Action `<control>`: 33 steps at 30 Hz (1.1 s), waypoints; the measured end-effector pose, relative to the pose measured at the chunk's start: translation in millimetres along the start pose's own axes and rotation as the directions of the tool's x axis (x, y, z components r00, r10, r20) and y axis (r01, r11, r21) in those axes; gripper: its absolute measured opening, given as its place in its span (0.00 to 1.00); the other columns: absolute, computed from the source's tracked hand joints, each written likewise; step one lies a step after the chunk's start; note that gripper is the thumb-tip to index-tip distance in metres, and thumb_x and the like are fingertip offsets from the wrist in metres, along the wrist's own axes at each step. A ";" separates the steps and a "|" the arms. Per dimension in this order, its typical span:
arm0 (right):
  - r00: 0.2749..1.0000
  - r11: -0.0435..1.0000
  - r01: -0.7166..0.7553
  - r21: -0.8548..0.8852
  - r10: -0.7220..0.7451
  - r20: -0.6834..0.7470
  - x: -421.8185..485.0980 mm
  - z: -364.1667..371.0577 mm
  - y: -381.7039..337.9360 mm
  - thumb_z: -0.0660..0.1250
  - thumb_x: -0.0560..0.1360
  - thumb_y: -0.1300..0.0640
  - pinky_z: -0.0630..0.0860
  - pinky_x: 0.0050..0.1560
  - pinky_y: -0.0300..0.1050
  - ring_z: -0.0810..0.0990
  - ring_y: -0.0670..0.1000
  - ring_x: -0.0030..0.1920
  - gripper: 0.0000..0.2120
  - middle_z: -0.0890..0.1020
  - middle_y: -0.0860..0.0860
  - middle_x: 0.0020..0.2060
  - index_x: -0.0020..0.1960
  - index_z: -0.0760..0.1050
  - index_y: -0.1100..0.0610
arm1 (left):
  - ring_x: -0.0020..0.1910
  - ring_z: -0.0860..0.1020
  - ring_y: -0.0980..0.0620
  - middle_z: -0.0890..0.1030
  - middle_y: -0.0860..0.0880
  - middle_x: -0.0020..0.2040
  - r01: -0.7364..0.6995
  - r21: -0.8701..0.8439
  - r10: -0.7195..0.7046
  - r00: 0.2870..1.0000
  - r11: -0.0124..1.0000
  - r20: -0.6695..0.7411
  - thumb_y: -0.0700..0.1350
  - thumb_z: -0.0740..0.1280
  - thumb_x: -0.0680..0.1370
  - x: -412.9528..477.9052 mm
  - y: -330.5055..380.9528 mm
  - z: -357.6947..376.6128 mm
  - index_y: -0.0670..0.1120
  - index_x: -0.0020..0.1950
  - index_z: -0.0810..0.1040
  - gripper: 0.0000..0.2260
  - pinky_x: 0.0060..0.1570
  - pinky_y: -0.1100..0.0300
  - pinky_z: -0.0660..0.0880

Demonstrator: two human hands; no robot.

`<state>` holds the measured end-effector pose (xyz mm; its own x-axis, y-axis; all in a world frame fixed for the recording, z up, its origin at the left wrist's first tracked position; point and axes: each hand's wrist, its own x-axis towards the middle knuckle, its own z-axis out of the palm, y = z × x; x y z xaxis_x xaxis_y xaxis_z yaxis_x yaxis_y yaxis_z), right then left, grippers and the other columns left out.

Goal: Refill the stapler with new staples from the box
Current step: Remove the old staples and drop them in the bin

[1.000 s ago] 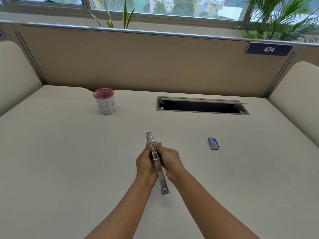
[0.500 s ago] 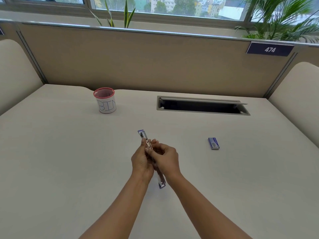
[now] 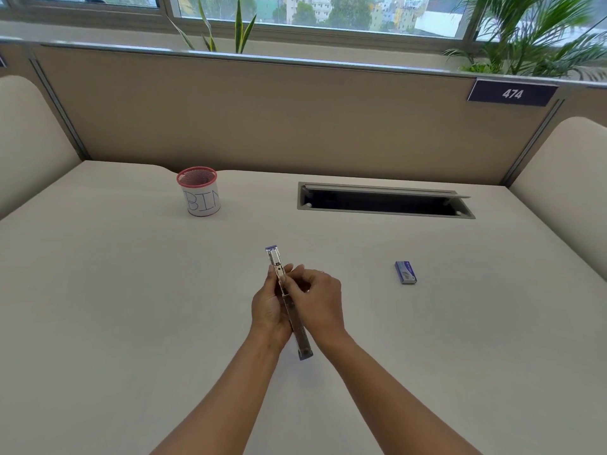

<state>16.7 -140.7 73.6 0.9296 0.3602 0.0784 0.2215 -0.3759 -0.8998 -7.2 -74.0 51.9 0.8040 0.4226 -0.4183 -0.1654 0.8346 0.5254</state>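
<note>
Both hands over the desk [image 3: 131,307], left hand [image 3: 267,310] gripping the opened stapler [image 3: 289,303] lengthwise, right hand [image 3: 320,302] with fingers [image 3: 295,272] curled pinching its middle, staple box [image 3: 406,272] well right, bin cup [image 3: 198,195] behind.

The stapler [image 3: 279,272] is silvery metal with violet-blue ends. The box [image 3: 406,272] is violet-blue with pale print. The red mesh cup [image 3: 200,196] wears white paper lettered BIN in blue. The worktop [image 3: 131,307] is cream, the partition [image 3: 262,119] tan, its plate [image 3: 512,92] navy with white digits.
</note>
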 end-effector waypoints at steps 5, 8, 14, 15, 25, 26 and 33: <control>0.980 0.969 0.192 -0.156 -0.199 -0.027 1.4 -5.0 -2.1 0.67 0.73 0.59 0.74 0.46 0.40 0.78 0.49 0.42 0.05 0.81 0.52 0.41 0.48 0.80 0.57 | 0.34 0.84 0.50 0.84 0.44 0.33 -0.016 0.024 0.015 1.000 1.000 0.025 0.48 0.61 0.78 -1.6 -0.2 2.2 0.40 0.41 0.78 0.14 0.32 0.61 0.80; 0.963 0.936 0.268 -0.227 -0.269 0.029 5.1 -5.9 -3.6 0.64 0.75 0.59 0.73 0.45 0.41 0.76 0.50 0.44 0.10 0.78 0.52 0.44 0.55 0.78 0.54 | 0.34 0.84 0.51 0.84 0.46 0.34 -0.028 0.041 0.027 0.999 0.999 0.027 0.48 0.62 0.78 -0.6 -0.2 0.7 0.41 0.41 0.79 0.13 0.33 0.61 0.80; 0.954 0.904 0.301 -0.304 -0.286 0.095 7.9 -4.4 -2.4 0.62 0.77 0.57 0.73 0.42 0.41 0.71 0.47 0.44 0.13 0.74 0.52 0.46 0.60 0.77 0.51 | 0.35 0.83 0.50 0.82 0.44 0.38 0.017 0.050 -0.017 1.000 0.999 0.003 0.50 0.63 0.77 2.1 1.4 -2.7 0.42 0.43 0.80 0.13 0.34 0.60 0.80; 0.954 0.901 0.301 -0.311 -0.284 0.100 8.0 -4.4 -2.4 0.61 0.77 0.57 0.72 0.42 0.41 0.70 0.47 0.44 0.13 0.74 0.52 0.46 0.60 0.77 0.52 | 0.34 0.83 0.50 0.82 0.44 0.38 0.015 0.049 -0.015 1.000 0.999 -0.001 0.49 0.63 0.77 2.5 1.5 -3.0 0.42 0.43 0.80 0.13 0.34 0.60 0.80; 0.959 0.904 0.282 -0.322 -0.261 0.107 6.4 -3.8 0.1 0.61 0.77 0.57 0.74 0.45 0.44 0.72 0.51 0.51 0.11 0.75 0.53 0.47 0.57 0.77 0.56 | 0.34 0.82 0.49 0.82 0.43 0.39 0.029 0.085 -0.025 0.998 0.996 -0.051 0.49 0.63 0.77 6.0 -0.4 -6.0 0.41 0.43 0.80 0.12 0.36 0.59 0.80; 0.959 0.903 0.282 -0.324 -0.260 0.111 6.1 -3.8 0.5 0.61 0.77 0.57 0.75 0.46 0.45 0.72 0.51 0.51 0.11 0.75 0.53 0.47 0.57 0.77 0.57 | 0.34 0.82 0.49 0.82 0.43 0.39 0.032 0.087 -0.027 0.998 0.996 -0.057 0.49 0.63 0.77 6.7 -0.6 -6.2 0.41 0.43 0.80 0.13 0.36 0.59 0.80; 0.959 0.899 0.283 -0.333 -0.258 0.118 2.3 -1.6 6.4 0.60 0.76 0.58 0.74 0.46 0.45 0.70 0.51 0.51 0.11 0.76 0.53 0.47 0.55 0.77 0.58 | 0.29 0.81 0.51 0.81 0.45 0.32 0.044 0.093 -0.035 0.994 0.995 -0.101 0.48 0.64 0.77 3.0 -1.0 -4.3 0.40 0.41 0.79 0.12 0.30 0.62 0.79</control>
<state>20.8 -143.6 68.7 0.7995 0.5431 0.2566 0.5605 -0.5208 -0.6439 -7.1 -72.1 47.0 0.7474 0.4270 -0.5090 -0.0760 0.8160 0.5730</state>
